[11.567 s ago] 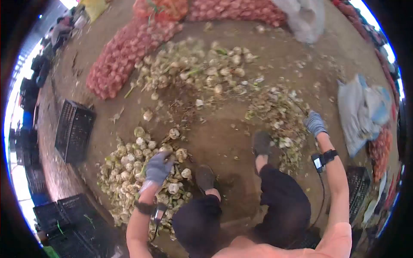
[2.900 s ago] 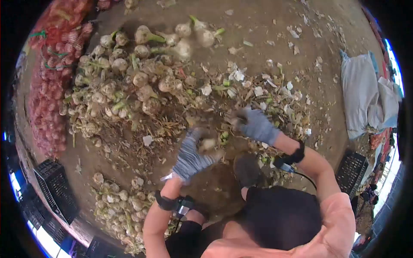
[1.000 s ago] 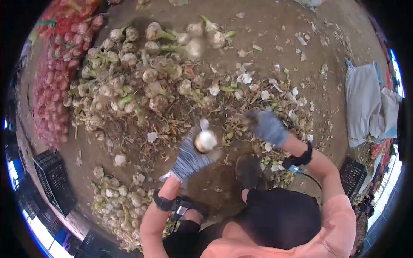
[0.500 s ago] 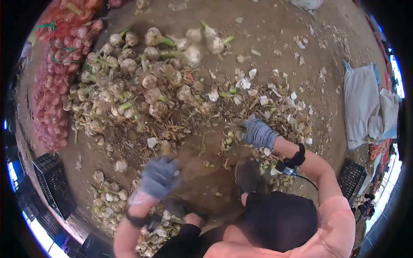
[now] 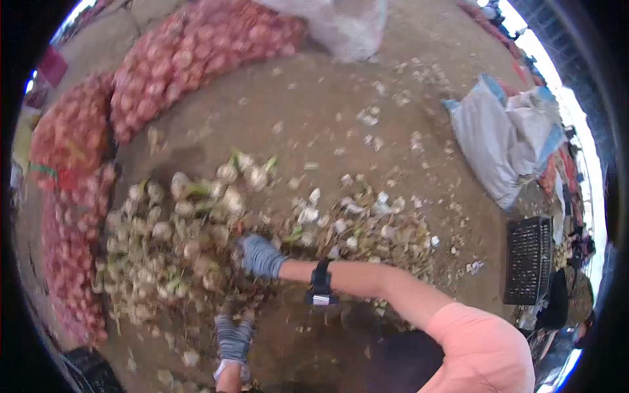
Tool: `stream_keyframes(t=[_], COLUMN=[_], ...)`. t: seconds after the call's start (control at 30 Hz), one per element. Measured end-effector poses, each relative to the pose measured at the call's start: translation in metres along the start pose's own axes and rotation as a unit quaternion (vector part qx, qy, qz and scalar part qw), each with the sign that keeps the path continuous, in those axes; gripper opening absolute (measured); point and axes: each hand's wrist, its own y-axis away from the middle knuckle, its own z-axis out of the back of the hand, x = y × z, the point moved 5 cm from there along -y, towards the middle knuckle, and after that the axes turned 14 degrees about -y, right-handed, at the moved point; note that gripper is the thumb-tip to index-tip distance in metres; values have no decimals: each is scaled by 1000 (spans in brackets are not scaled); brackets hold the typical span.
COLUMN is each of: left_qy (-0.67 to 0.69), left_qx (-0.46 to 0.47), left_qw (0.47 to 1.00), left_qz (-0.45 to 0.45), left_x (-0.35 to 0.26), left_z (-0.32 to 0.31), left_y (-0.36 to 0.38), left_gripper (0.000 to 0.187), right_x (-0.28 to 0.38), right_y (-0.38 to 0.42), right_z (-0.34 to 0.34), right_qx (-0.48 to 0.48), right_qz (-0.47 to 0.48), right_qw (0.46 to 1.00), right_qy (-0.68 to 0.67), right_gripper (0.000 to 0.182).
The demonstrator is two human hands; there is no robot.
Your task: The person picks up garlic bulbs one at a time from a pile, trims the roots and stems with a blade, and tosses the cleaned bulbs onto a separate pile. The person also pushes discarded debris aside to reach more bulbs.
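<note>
Right hand [image 5: 261, 255] has swung across from the trimmings side into the garlic pile [image 5: 167, 242]; left hand [image 5: 234, 337] has dropped low, near the body.

Right hand, gloved, sits at the pile's near edge, fingers curled among the bulbs; can't tell if it has one gripped, frame is blurred. Left hand hangs above the dirt floor [image 5: 308, 124], grip also unclear. Peel scraps [image 5: 367, 223] lie right of the arm, red mesh sacks [image 5: 196, 52] behind, black crate [image 5: 529, 261] far right. Risk, my read: the long cross-body reach could knock loose bulbs rolling into the scraps, mixing sorted with waste.
</note>
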Motion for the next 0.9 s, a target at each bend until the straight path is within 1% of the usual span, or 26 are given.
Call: stream_keyframes(t=[0.03, 0.07, 0.1, 0.13, 0.17, 0.2, 0.23, 0.27, 0.3, 0.37, 0.4, 0.43, 0.47, 0.5, 0.53, 0.57, 0.6, 0.63, 0.67, 0.7, 0.73, 0.77, 0.83, 0.87, 0.9], left_qy=[0, 118, 239, 211, 213, 303, 389, 392, 393, 307, 194, 161, 311, 226, 134, 90, 44, 36, 201, 359, 26, 24, 146, 143, 195], left_qx=[8, -44, -91, -32, -20, 8, 34, 51, 52, 18, -50, -42, -2, -40, -68, -61, -48, -56, 16, 90, 52, 55, 47, 50, 79], left_qw=[1000, 990, 961, 976, 976, 950, 915, 913, 913, 947, 953, 971, 942, 965, 981, 988, 993, 994, 975, 922, 983, 984, 962, 963, 962], left_qz=[-21, -64, -103, -31, -45, -79, -106, -101, -94, -91, -226, -169, -122, -125, -124, -111, -103, -84, -99, -116, -172, -170, -226, -224, -176], left_x=[-4, 0, -3, -16, -20, -17, -16, -17, -12, 10, 15, 0, 18, 8, -9, -30, -41, -26, -15, -10, -37, -29, -15, -11, -3], left_z=[-14, -26, -34, -41, -54, -70, -81, -88, -97, -115, -121, -120, -129, -123, -115, -110, -106, -106, -118, -125, -109, -111, -114, -115, -117], left_y=[-16, -37, -52, -48, -55, -62, -63, -56, -51, -48, -54, -39, -42, -30, -19, -10, -4, -6, -16, -23, -8, -9, -12, -13, -13], left_gripper=[48, 47, 46, 46, 46, 47, 48, 46, 46, 48, 52, 56, 63, 58, 52, 48, 43, 43, 40, 38, 38, 38, 41, 41, 47], right_x=[-13, 12, 42, 17, -10, -5, 9, 16, 16, 16, 32, 44, 22, 27, -2, 9, 26, 31, 36, 45, 59, 60, 73, 72, 69], right_y=[-2, 10, 23, 29, 33, 41, 61, 81, 95, 114, 121, 124, 131, 132, 143, 148, 146, 148, 146, 144, 139, 138, 137, 136, 137], right_z=[-3, 22, 47, 26, 9, 26, 43, 55, 64, 72, 96, 119, 123, 136, 130, 137, 140, 133, 129, 126, 123, 118, 111, 109, 107], right_qx=[36, 34, 32, -13, -53, -62, -69, -71, -69, 65, 82, 110, 115, 114, 84, 59, 116, 131, 154, 171, 215, 214, 181, 176, 174], right_qz=[-59, -87, -109, -58, -3, 1, -20, -46, -53, -91, -102, -112, -153, -154, -137, -84, -156, -157, -109, -63, -56, -59, 73, 102, 98], right_qw=[998, 991, 971, 936, 876, 881, 939, 976, 976, 978, 983, 984, 981, 979, 987, 993, 970, 970, 969, 964, 942, 943, 941, 944, 946], right_qy=[12, -100, -209, -347, -479, -469, -336, -199, -201, -179, -130, -87, 35, 68, -5, 51, 148, 132, 161, 193, 252, 249, 276, 260, 256], right_gripper=[31, 36, 41, 45, 49, 49, 51, 54, 54, 52, 50, 49, 46, 44, 41, 38, 38, 38, 33, 29, 23, 23, 20, 22, 22])
